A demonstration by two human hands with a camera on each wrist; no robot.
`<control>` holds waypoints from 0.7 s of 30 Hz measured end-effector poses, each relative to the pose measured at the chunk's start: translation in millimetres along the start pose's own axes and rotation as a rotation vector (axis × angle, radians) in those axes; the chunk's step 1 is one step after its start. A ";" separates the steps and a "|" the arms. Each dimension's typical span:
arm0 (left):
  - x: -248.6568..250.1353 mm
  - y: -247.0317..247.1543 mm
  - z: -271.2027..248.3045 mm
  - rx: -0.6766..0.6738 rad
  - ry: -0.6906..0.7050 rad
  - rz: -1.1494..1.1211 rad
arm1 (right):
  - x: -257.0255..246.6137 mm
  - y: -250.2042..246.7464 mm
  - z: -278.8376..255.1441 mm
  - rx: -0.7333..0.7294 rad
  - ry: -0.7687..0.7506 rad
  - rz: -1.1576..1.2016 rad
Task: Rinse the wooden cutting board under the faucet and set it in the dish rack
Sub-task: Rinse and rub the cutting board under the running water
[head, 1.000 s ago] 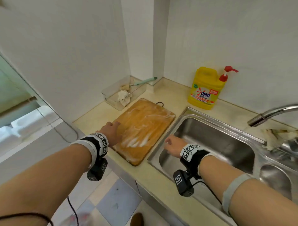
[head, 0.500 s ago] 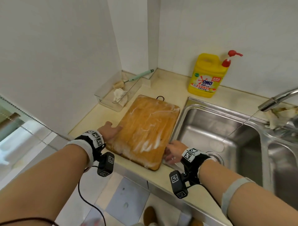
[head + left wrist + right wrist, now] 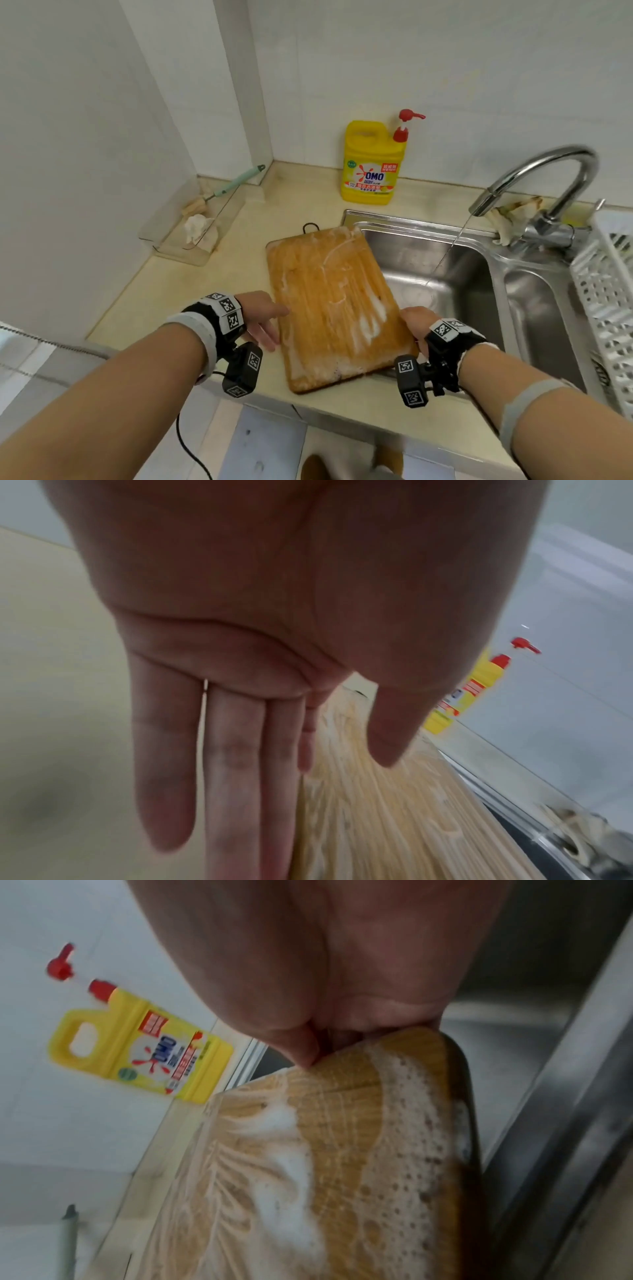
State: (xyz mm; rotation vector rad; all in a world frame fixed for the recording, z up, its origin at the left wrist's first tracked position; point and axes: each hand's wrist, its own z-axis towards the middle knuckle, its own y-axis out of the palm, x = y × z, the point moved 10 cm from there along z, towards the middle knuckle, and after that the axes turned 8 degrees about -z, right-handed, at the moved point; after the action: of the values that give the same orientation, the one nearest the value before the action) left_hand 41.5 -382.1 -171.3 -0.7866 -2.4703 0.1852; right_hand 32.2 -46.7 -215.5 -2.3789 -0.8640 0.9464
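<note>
The wooden cutting board (image 3: pixel 329 308) lies streaked with white foam at the counter's edge, and its right part overhangs the sink (image 3: pixel 455 274). My left hand (image 3: pixel 274 327) lies along the board's left edge. In the left wrist view its fingers (image 3: pixel 236 777) are straight beside the board (image 3: pixel 394 818), with the thumb above the wood. My right hand (image 3: pixel 411 323) grips the right edge. The right wrist view shows its thumb (image 3: pixel 301 1047) pressed on the foamy board (image 3: pixel 342 1150), the other fingers hidden beneath. The faucet (image 3: pixel 534 178) runs a thin stream into the sink. The white dish rack (image 3: pixel 606 291) stands at the far right.
A yellow detergent bottle (image 3: pixel 371 164) with a red pump stands against the back wall. A clear tray (image 3: pixel 195 236) holding a brush and a rag sits in the left corner. A rag lies behind the faucet base. The counter edge and floor are just below my wrists.
The board has turned and slid right, so it now overhangs the sink. My right hand came out of the sink and took the board's right edge. My left hand stayed at the left edge.
</note>
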 end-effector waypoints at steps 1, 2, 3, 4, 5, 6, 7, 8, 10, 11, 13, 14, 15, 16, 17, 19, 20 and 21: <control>13.0 -0.2 4.6 0.036 0.031 0.036 | 6.8 -7.0 -1.3 0.011 -0.010 -0.006; 27.1 -1.7 8.8 0.082 0.069 0.076 | 12.3 -13.8 -0.9 0.022 -0.031 -0.012; 42.4 -5.6 12.5 0.143 0.119 0.124 | 17.5 -21.1 0.2 0.044 -0.048 -0.021; 59.2 -10.0 14.7 0.209 0.177 0.181 | 22.8 -28.7 1.7 0.070 -0.058 -0.020; 75.7 -14.7 17.5 0.276 0.233 0.243 | 27.7 -36.2 2.4 0.091 -0.067 -0.012; 91.2 -18.7 20.2 0.345 0.279 0.302 | 32.8 -43.4 3.9 0.106 -0.075 -0.005; 104.1 -22.0 23.4 0.405 0.310 0.329 | 36.9 -51.1 5.2 0.120 -0.077 -0.007; 114.5 -23.8 26.1 0.454 0.325 0.330 | 40.0 -57.9 7.0 0.130 -0.084 -0.006; 127.3 -24.1 37.0 0.505 0.316 0.302 | 45.4 -69.9 10.8 0.140 -0.095 -0.004; 129.8 -24.3 43.8 0.516 0.293 0.277 | 47.7 -74.5 12.6 0.138 -0.098 -0.008; 127.9 -24.7 59.4 0.520 0.221 0.196 | 53.4 -83.2 17.7 0.135 -0.104 -0.017; 126.0 -24.1 66.5 0.512 0.189 0.135 | 56.1 -87.3 21.4 0.137 -0.109 -0.021; 123.8 -23.2 73.2 0.502 0.162 0.062 | 57.3 -90.6 24.6 0.137 -0.117 -0.031; 122.8 -22.8 76.9 0.499 0.143 -0.017 | 57.5 -93.0 26.5 0.136 -0.127 -0.040; 122.5 -23.7 79.8 0.508 0.135 -0.100 | 57.1 -94.5 28.2 0.137 -0.140 -0.052; 121.4 -26.5 82.5 0.507 0.115 -0.239 | 56.7 -94.8 30.7 0.139 -0.160 -0.060; 119.7 -27.8 84.5 0.497 0.097 -0.289 | 57.2 -94.7 31.7 0.143 -0.168 -0.053; 116.9 -29.1 87.8 0.478 0.079 -0.330 | 58.4 -94.3 33.4 0.149 -0.175 -0.038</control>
State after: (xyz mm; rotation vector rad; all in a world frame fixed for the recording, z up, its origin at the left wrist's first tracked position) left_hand -99.7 -336.6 -184.7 -0.1791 -2.3010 0.5804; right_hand 4.9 65.7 -208.8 -2.1713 -0.8660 1.1748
